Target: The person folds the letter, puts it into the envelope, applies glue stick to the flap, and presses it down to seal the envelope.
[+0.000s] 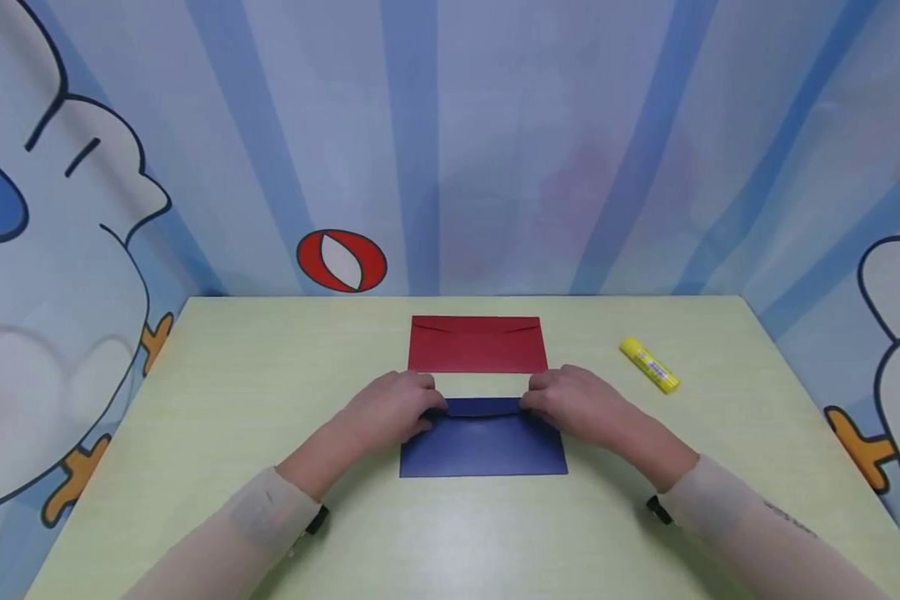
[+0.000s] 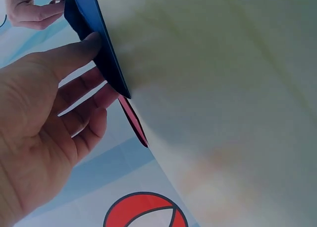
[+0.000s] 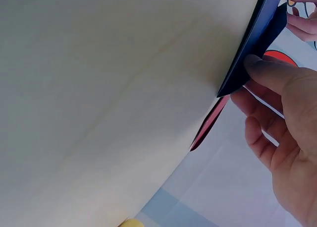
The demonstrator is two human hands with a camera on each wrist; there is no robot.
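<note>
A blue envelope lies on the table in front of the person, its flap edge towards the far side. My left hand pinches the flap near its left corner. In the left wrist view the thumb lies on the flap of the blue envelope, with the fingers at the far edge. At the opposite corner my right hand pinches the flap the same way. The right wrist view has that thumb pressed on the dark flap, which stands slightly raised from the envelope body. Both hands cover the envelope's upper corners.
Just beyond the blue envelope a red envelope lies flat. A yellow glue stick rests on the table to the right. The pale table meets a printed blue-striped backdrop at its far edge.
</note>
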